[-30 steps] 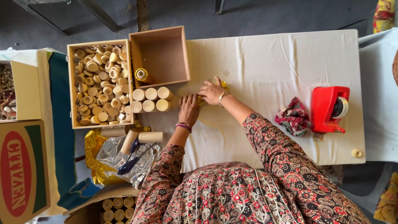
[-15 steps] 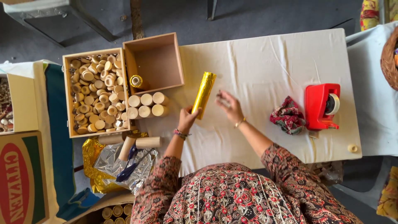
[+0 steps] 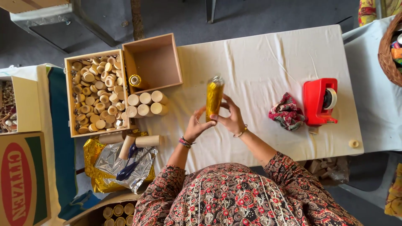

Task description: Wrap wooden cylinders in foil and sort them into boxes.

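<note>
- Head view, looking straight down on a table covered with a white cloth (image 3: 268, 67).
- Left hand (image 3: 196, 125) raised above the cloth, fingers curled and pinching the lower end of a gold glitter-wrapped cylinder (image 3: 214, 98).
- Right hand (image 3: 231, 117) on the other side of the same cylinder, fingers spread slightly and wrapped around its lower half, thumb pressed against it.
- Cylinder held upright between both hands, lifted off the table, near the middle of the cloth, top end pointing away from the body.
- Just left of the hands, six plain pale wooden cylinders (image 3: 146, 104) lying in two rows on the cloth.
- Beyond those, an open square wooden box (image 3: 165, 52), holding only a small gold spool (image 3: 135, 80) in its near left corner.
- Touching that box on its left, a second wooden box (image 3: 68, 100) packed full of small round wooden pieces.
- At the near left table edge, crumpled gold and silver foil sheets (image 3: 100, 161) with blue-handled scissors (image 3: 127, 169) on top and two more loose wooden cylinders (image 3: 138, 142) beside them.
- Right of the hands, a crumpled patterned cloth (image 3: 287, 112), then a red tape dispenser (image 3: 319, 102) just beside it.
- Floral patterned sleeves (image 3: 293, 180) filling the bottom of the view.
</note>
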